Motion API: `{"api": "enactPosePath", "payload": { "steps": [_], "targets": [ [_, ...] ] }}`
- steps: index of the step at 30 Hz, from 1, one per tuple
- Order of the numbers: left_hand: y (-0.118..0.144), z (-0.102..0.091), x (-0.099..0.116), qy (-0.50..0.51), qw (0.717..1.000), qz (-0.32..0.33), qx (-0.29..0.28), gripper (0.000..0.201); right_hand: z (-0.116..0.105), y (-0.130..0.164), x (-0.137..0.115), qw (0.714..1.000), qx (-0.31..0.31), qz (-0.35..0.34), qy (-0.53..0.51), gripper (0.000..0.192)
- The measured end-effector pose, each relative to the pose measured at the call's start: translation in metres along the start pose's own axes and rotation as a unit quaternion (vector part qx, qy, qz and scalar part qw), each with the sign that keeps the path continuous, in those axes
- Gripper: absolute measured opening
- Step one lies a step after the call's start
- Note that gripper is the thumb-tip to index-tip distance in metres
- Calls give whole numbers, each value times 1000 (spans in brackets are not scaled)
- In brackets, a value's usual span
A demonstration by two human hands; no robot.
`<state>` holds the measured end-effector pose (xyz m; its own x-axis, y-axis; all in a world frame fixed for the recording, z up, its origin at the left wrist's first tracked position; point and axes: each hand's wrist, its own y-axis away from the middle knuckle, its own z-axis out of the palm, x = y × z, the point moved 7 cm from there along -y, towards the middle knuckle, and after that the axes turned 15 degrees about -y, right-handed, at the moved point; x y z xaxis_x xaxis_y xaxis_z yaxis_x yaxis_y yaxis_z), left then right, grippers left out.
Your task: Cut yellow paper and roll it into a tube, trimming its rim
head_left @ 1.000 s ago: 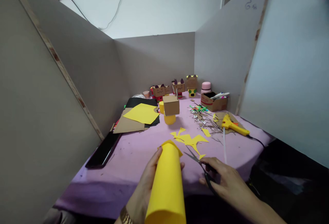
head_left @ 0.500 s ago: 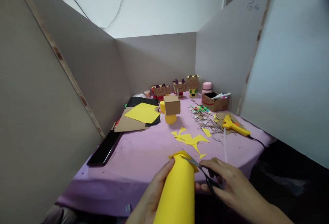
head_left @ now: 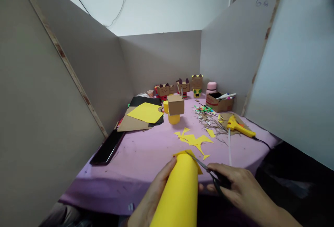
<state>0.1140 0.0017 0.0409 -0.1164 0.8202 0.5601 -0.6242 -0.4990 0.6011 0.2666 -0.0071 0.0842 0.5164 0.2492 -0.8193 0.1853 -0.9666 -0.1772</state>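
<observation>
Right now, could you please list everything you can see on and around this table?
table cover: one, purple, across the table.
rolled sheet: one, yellow, near edge, in the left hand.
scissors: one, black handles, blades at the roll's far end.
paper offcuts: several, yellow, table middle.
flat sheets: a stack, yellow on brown and black, left.
box figure: one, brown on yellow base, middle.
small figures: several, brown, back wall.
glue gun: one, yellow, right.
scrap pile: many, mixed colours, beside the glue gun.
pen box: one, brown, back right.
phone: one, black, left edge.
left hand: grip around the roll.
right hand: grip on the scissors.
</observation>
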Motion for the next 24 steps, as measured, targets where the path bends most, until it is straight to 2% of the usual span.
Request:
{"api": "enactPosePath", "payload": {
  "steps": [3, 6, 10, 13, 17, 24],
  "targets": [
    [-6, -4, 3, -6, 1000, 20, -23, 67, 1, 1, 4, 1000, -11, 13, -18, 25],
    [-9, -10, 3, 14, 999, 26, -21, 58, 6, 1, 9, 999, -29, 29, -27, 27],
    [-2, -5, 2, 57, 998, 34, -2, 46, 9, 1, 11, 998, -32, 38, -23, 31],
    [8, 2, 3, 74, 995, 50, 34, 40, 9, 1, 9, 999, -33, 37, -5, 30],
    [15, 8, 0, 62, 994, 44, 72, 40, 5, 1, 6, 999, -30, 29, 29, 28],
    [17, 4, -1, 55, 995, 48, 63, 40, 2, 4, 18, 998, -23, 19, 54, 32]
  ]
}}
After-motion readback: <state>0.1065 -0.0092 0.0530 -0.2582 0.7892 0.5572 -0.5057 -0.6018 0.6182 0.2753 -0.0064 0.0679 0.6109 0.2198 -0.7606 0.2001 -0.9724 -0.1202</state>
